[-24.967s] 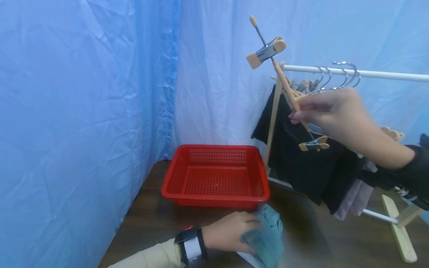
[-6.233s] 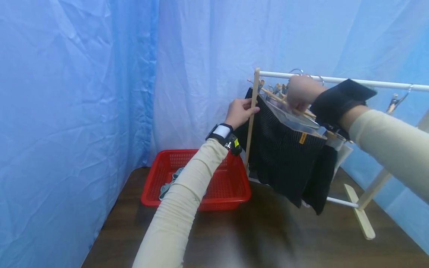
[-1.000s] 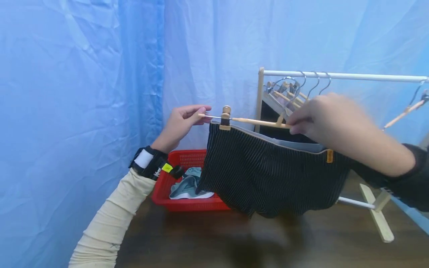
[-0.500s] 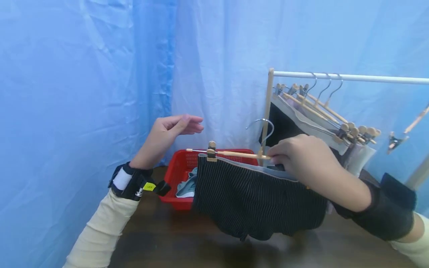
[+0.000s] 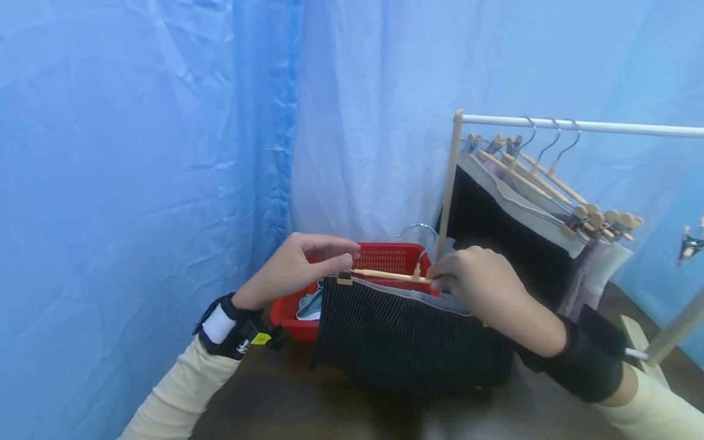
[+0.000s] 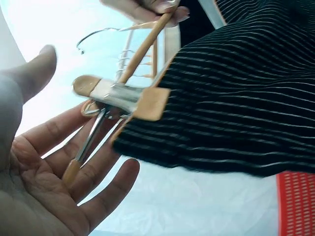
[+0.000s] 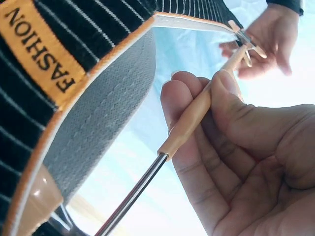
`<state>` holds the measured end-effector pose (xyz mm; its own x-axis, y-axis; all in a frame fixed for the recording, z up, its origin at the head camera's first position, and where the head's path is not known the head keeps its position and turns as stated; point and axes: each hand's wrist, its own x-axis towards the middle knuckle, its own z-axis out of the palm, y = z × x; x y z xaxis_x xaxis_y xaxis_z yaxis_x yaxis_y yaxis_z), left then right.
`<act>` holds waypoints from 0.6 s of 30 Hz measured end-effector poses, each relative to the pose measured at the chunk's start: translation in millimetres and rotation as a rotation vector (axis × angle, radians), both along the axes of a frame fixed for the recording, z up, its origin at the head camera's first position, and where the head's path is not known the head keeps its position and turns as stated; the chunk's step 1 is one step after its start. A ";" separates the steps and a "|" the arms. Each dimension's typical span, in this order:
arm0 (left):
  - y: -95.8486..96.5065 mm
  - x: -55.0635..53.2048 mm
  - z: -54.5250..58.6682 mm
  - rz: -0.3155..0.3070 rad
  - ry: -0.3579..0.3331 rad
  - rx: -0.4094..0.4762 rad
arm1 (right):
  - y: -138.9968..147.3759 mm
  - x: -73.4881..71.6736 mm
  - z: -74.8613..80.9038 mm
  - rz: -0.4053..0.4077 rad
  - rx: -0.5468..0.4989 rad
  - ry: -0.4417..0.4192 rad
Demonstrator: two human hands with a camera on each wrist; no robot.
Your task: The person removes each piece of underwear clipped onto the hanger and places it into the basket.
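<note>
One hand carries the hanger, the other lies loose at its end

The right hand [image 5: 484, 287] pinches the hanger [image 5: 385, 275] between thumb and fingers, just beside the stem of the hook [image 5: 422, 225]. A grip so near the middle probably balances the load and leaves the hook free, curving up between the two hands, off any rail.

The left hand [image 5: 297, 269] has relaxed, spread fingers behind the near clip [image 6: 152, 104], its thumb standing apart. It seems placed to steady that end rather than bear weight; whether the fingers touch the rod, I cannot tell.

The striped garment [image 5: 412, 342] hangs below and between the hands. The near clip bites its waistband at the left hand's corner; another clip [image 7: 42, 201] shows past the right hand, by the orange label [image 7: 47, 54]. Set far apart, the clips likely keep the waistband spread, though it sags a little between them.

Beyond the hands, partly behind the garment, the red basket [image 5: 294, 330] holds a teal cloth [image 5: 310, 304]. Past the right hand stands the rack [image 5: 450, 177], where other clothes [image 5: 495, 232] hang close together from hooked hangers.
</note>
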<state>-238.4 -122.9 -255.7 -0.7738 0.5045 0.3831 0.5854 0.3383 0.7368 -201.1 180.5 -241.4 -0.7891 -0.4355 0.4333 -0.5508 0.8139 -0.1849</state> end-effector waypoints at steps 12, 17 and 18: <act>13.7 -9.2 -34.9 0.041 -0.011 0.010 | 6.7 -16.5 -16.6 0.026 0.007 -0.028; 16.7 -11.7 -41.7 0.037 0.027 0.021 | 10.3 -20.1 -21.7 0.033 0.010 -0.052; 17.5 -12.2 -42.4 0.037 0.039 0.024 | 10.9 -20.6 -22.0 0.036 0.012 -0.052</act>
<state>-250.6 -105.5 -298.1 -0.7759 0.4662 0.4250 0.6012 0.3423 0.7221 -221.8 191.4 -263.5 -0.7941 -0.4692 0.3864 -0.5698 0.7958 -0.2048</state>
